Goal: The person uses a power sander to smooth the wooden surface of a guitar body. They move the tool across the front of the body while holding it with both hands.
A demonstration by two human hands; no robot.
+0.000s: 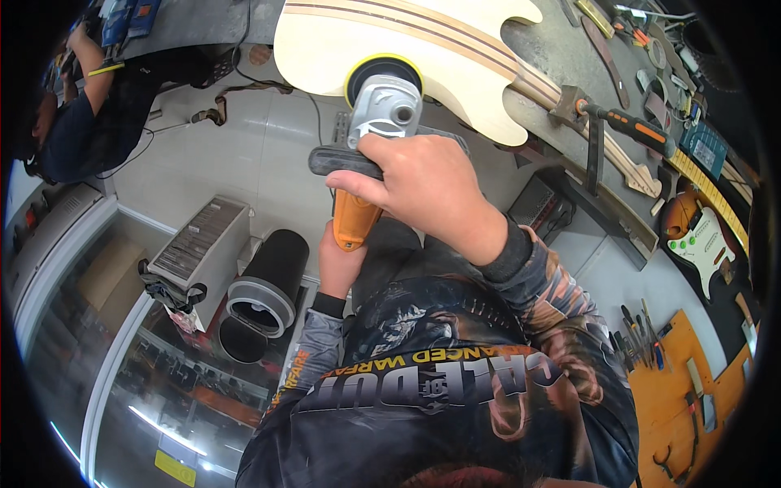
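An angle grinder (359,213) with an orange body, silver gear head and a yellow-rimmed round pad (386,69) is in both my hands. My right hand (429,180) is closed over its black side handle (342,161), thumb along the near side. Below the orange body, my left hand (341,262) grips the rear of the tool; its fingers are hidden behind the housing. The pad meets the near edge of a pale wooden guitar body (325,50) with dark stripes along its middle. Whether the pad is spinning cannot be told.
A clamp (626,126) with a black-and-orange handle sits across the guitar's neck at the bench edge. Hand tools crowd the far right bench, near another guitar (706,244). At left, a co-worker (89,122) holds a blue power tool. A black cylinder (281,264) stands below.
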